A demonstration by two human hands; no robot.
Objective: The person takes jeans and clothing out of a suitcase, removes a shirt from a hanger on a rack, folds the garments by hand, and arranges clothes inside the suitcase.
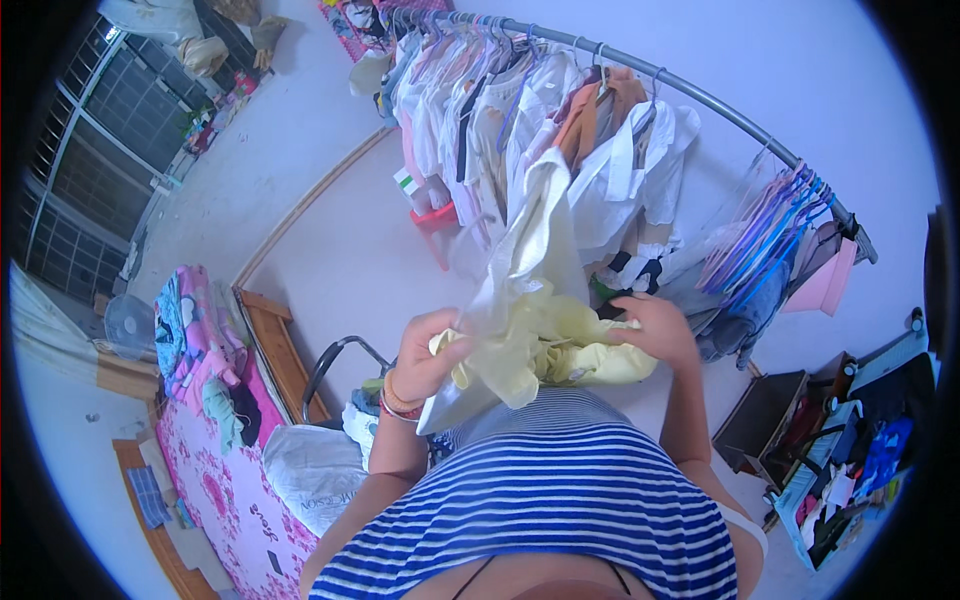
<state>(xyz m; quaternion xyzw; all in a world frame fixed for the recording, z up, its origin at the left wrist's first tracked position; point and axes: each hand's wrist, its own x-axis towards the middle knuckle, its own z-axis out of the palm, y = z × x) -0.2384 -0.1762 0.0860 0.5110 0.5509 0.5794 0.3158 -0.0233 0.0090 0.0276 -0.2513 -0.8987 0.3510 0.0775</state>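
- The bed [215,505] lies well to the left of the left hand, with heaped bedding [195,335] on it; the bedding looks untended from where I stand.
- The clothes rail [690,92] curves across, beyond both hands and out to the right.
- The hung clothes [428,130], mostly white, fill the stretch of rail ahead of the hands; I'd call that part done, since those pieces already hang in a close row.
- The open suitcase [787,505] sits well to the right of the right hand, its jumbled clothes [835,505] loose and unsorted, so I judge these as left undone.
- The bunched hangers [765,240], purple and blue, dangle from the rail ahead and right of the right hand, mostly bare.
- The pale yellow garment [530,350] is between the two hands, in front of the striped top [540,470]. It is crumpled, with no hanger visible in it, so handling this piece seems only partway. Whether the whitish cloth [545,205] rising above it belongs to it, I can't tell.
- The left hand [432,358] grips the garment's left side, thumb over the cloth.
- The right hand [655,328] pinches its far right edge, the two hands spread apart.
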